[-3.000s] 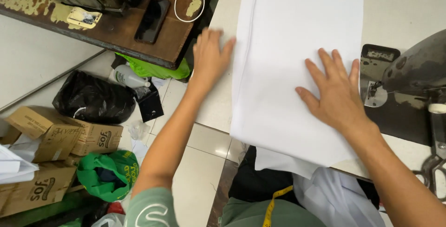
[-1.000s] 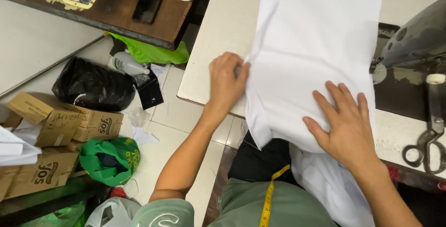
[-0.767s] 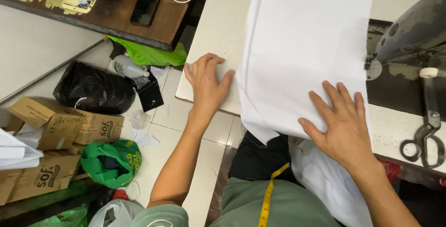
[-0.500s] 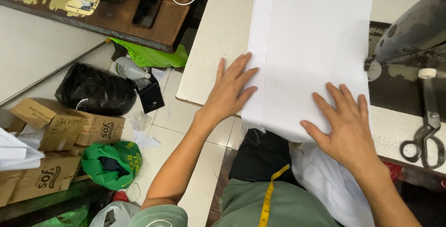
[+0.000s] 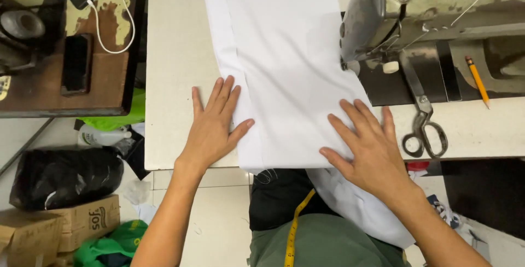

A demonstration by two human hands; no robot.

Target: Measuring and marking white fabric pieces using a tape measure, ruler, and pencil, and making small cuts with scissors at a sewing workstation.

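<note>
White cloth lies on the pale table, long axis near to far; left hand flat, fingers spread, on its left edge — right hand flat on its near right corner; scissors just right.

- The white cloth at the frame's centre is seen as thin, matt, smooth woven fabric.
- The tabletop beneath it is shown as a pale, matt, smooth laminate.
- The sewing machine at upper right is made of dull grey metal, worn and stained.
- The scissors are of dark, tarnished metal.
- The pencil is painted wood, slightly glossy.
- The side table at upper left is dark wood with peeling paint.
- The boxes at lower left are rough brown cardboard.
</note>
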